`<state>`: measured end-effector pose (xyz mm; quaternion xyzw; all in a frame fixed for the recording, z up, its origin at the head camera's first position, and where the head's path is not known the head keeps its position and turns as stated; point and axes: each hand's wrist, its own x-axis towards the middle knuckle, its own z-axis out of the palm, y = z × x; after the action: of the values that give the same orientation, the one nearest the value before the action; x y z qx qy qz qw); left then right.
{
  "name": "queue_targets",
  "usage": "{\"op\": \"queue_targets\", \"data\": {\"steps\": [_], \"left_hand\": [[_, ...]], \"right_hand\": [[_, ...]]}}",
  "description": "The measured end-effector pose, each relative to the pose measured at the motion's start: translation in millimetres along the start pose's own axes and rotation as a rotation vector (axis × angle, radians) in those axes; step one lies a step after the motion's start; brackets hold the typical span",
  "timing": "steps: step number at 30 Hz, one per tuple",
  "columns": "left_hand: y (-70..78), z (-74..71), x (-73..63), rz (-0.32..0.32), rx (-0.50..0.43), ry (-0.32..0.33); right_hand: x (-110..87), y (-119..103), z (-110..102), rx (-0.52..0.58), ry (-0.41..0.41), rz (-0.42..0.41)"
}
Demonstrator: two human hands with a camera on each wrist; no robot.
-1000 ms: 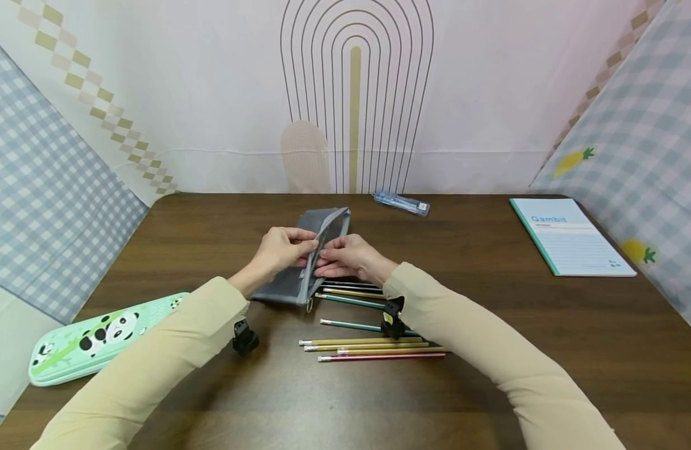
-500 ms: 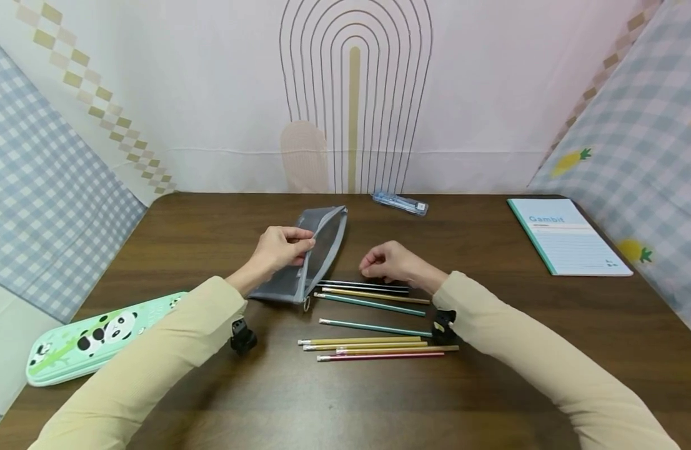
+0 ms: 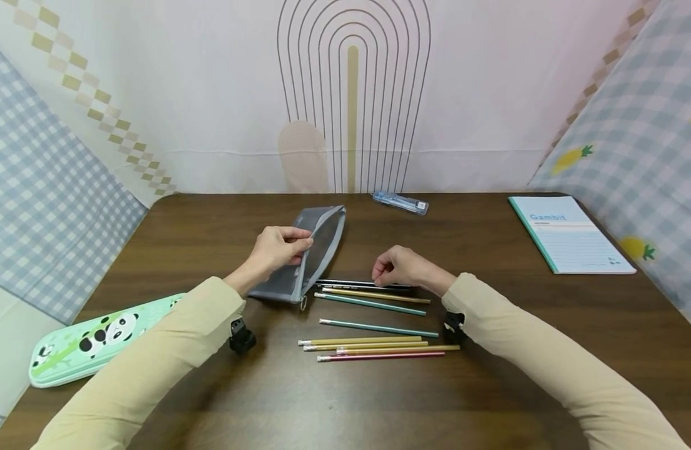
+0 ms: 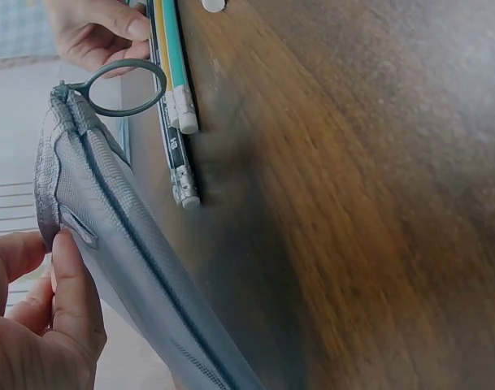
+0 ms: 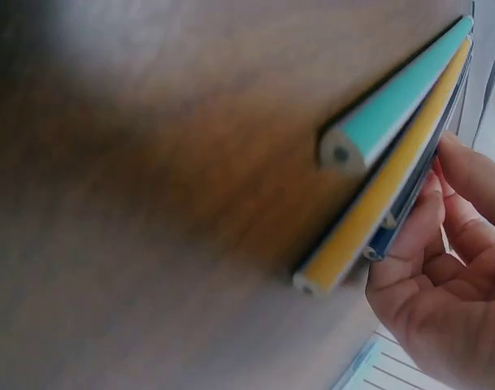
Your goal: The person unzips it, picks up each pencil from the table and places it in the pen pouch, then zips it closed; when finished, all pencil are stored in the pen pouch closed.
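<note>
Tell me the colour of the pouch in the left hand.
Grey; the pouch shows best in the head view.

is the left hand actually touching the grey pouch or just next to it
Touching. The left wrist view shows it: the left hand pinches the edge of the grey pouch between its fingertips, with no gap.

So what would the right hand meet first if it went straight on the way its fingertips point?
Probably the black pencils: the right hand seems very close to them, though whether it touches them is unclear.
</note>
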<state>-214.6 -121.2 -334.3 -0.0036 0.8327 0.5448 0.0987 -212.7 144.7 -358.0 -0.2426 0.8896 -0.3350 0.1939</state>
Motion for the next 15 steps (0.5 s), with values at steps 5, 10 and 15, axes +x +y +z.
{"op": "queue_targets", "data": {"steps": [5, 10, 15], "left_hand": [[-1.3, -1.5, 0.3, 0.001, 0.007, 0.0], [-1.6, -1.8, 0.6, 0.005, 0.008, 0.005], [-2.4, -1.3, 1.8, 0.002, 0.004, 0.009]], "right_hand": [[-1.4, 1.0, -4.1, -0.085, -0.017, -0.064], [-5.8, 6.4, -8.2, -0.207, -0.001, -0.101], [-13.5, 15.9, -20.6, -0.306, 0.09, -0.125]]}}
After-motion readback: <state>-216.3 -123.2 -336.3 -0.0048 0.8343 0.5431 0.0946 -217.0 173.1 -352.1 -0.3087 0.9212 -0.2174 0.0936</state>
